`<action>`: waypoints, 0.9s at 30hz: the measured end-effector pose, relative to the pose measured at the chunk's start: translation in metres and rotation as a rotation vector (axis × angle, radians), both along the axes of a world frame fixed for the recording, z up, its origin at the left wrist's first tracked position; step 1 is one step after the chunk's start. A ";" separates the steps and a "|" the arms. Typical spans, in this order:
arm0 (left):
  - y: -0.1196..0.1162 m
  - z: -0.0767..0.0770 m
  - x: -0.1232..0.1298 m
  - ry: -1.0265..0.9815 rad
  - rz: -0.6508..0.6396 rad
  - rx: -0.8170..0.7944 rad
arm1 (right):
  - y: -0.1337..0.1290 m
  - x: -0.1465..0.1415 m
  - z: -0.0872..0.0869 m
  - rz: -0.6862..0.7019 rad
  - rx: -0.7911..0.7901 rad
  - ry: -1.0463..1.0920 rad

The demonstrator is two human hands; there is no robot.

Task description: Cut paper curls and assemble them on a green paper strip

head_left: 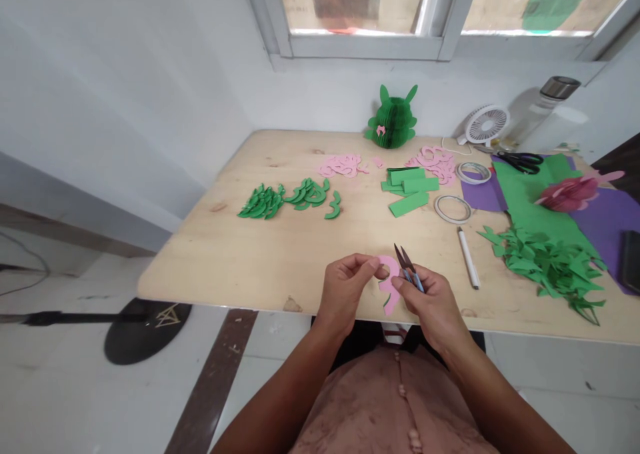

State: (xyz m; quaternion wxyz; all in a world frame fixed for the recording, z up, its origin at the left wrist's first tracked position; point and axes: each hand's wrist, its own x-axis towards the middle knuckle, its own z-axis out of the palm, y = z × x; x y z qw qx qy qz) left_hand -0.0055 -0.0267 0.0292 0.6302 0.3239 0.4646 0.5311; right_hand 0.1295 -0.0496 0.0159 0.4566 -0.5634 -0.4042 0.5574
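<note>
Near the table's front edge, a curved pink paper piece (387,282) is held between both hands. My left hand (347,287) pinches its upper left end between thumb and finger. My right hand (431,301) grips small scissors (411,273) with dark blades pointing up and away, slightly parted. The right thumb also presses on the pink piece's right side. A thin green edge shows along the pink piece's lower part. Beyond the hands lie green folded strips (410,186) and piles of curved green cutouts (306,193).
Pink scraps (344,165), tape rolls (453,209) and a white pen (469,258) lie around. Green scraps (550,264) and black scissors (521,161) are at right. A green paper figure (393,122), white fan (485,126) and bottle (543,111) stand at the back.
</note>
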 end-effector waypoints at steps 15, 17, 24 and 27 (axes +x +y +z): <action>0.000 -0.001 0.000 -0.017 -0.014 0.017 | 0.001 0.000 0.000 -0.010 -0.001 0.002; 0.000 -0.002 0.000 -0.005 -0.025 0.020 | 0.001 0.000 0.000 -0.015 0.003 0.002; -0.004 -0.011 -0.006 -0.030 -0.066 0.001 | 0.000 -0.001 0.001 -0.032 0.001 0.013; -0.006 -0.012 -0.010 0.004 -0.107 -0.005 | 0.000 0.000 -0.001 -0.038 -0.006 0.015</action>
